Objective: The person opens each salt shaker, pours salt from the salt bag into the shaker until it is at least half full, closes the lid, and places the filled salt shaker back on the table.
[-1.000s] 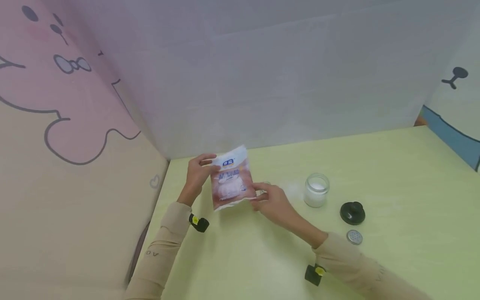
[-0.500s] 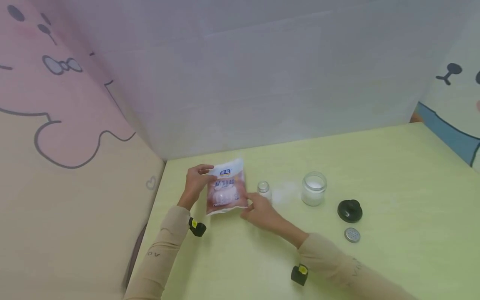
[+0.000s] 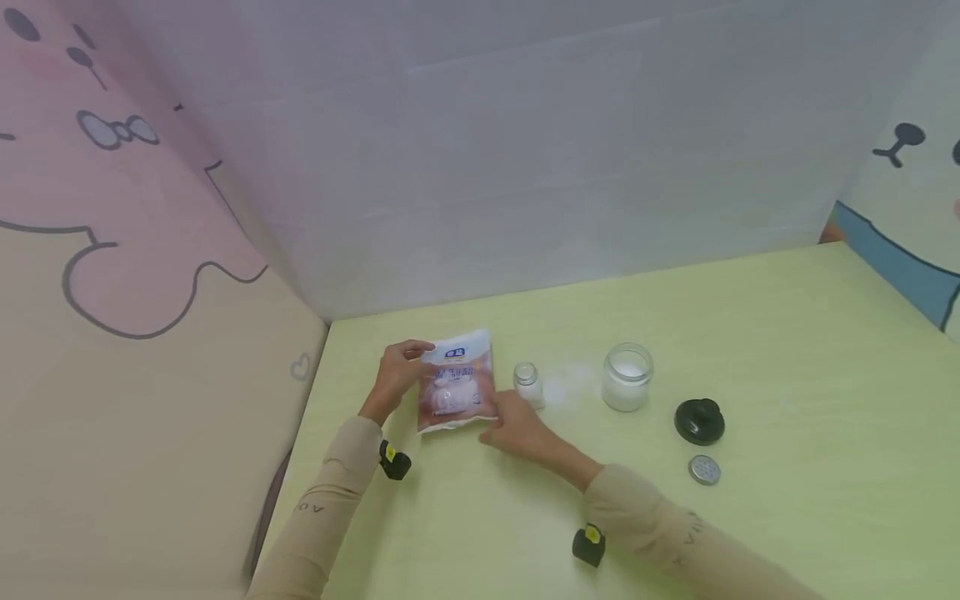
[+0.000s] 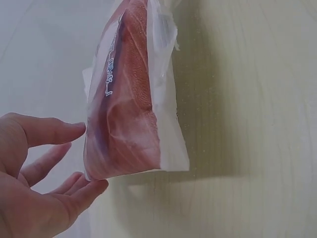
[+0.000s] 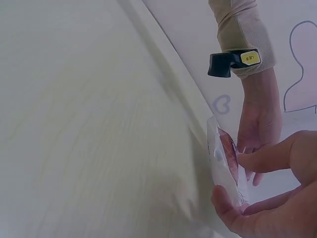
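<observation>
A bag of salt (image 3: 455, 387), white at one end and reddish-brown below, lies tilted low over the table in the head view. My left hand (image 3: 394, 377) grips its left edge; in the left wrist view the thumb (image 4: 69, 131) is at its printed face and the fingertips (image 4: 96, 187) at its end. My right hand (image 3: 517, 425) pinches the near right corner, with thumb and fingers either side of it in the right wrist view. Just beyond that hand stands a small uncapped glass jar (image 3: 527, 383) with white content, its base partly hidden.
Right of the small jar stands a larger open glass jar (image 3: 627, 379) of white grains. A black knobbed lid (image 3: 700, 421) and a perforated metal cap (image 3: 704, 469) lie farther right. White powder (image 3: 566, 387) is scattered between the jars. Walls border the table's back and left.
Both hands have lowered the bag toward the table, and it has ended slightly to the right of where it was half a second ago. The small jar has come into view beside the right hand.
</observation>
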The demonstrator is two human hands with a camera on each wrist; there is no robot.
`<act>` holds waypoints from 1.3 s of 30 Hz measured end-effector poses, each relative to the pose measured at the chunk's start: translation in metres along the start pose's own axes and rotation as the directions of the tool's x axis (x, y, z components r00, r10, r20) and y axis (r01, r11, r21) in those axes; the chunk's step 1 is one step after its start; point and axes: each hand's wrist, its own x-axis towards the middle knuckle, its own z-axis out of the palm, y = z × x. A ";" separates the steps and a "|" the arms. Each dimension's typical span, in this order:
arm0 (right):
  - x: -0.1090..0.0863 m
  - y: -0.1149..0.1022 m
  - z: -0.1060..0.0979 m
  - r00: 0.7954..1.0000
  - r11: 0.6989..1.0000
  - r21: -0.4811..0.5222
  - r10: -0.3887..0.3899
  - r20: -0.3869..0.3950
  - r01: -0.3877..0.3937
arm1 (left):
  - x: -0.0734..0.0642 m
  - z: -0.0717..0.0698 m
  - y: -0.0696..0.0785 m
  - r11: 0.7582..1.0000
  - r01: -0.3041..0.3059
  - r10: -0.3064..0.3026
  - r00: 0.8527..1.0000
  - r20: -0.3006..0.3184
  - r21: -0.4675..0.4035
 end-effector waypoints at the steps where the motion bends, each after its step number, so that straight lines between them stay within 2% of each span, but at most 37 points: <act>1: 0.000 0.000 0.001 1.000 1.000 0.001 0.004 -0.001 -0.004 | 0.001 0.000 -0.001 1.000 -0.001 0.001 1.000 0.009 0.003; 9: -0.003 0.005 0.002 1.000 1.000 0.002 -0.016 0.025 0.016 | 0.001 0.004 -0.005 1.000 -0.004 0.003 0.998 0.068 0.012; 14: -0.011 0.003 -0.001 0.999 0.997 -0.064 -0.036 0.001 0.036 | -0.003 0.004 -0.001 0.999 -0.039 0.039 0.999 0.031 0.018; 19: -0.026 -0.006 -0.007 0.999 0.994 -0.107 -0.023 -0.041 0.018 | -0.010 0.004 0.010 0.996 -0.092 0.092 0.996 -0.018 0.003; 24: -0.039 -0.014 -0.015 0.994 0.991 -0.126 -0.066 -0.086 0.055 | -0.021 0.009 0.022 0.990 -0.138 0.137 0.990 -0.030 -0.039; 31: -0.055 -0.022 -0.035 0.977 0.972 -0.221 -0.116 -0.178 0.075 | -0.034 0.022 0.037 0.974 -0.205 0.207 0.978 0.020 -0.096; 39: -0.070 -0.020 -0.059 0.949 0.960 -0.258 -0.180 -0.257 0.112 | -0.048 0.031 0.047 0.956 -0.250 0.264 0.961 0.082 -0.152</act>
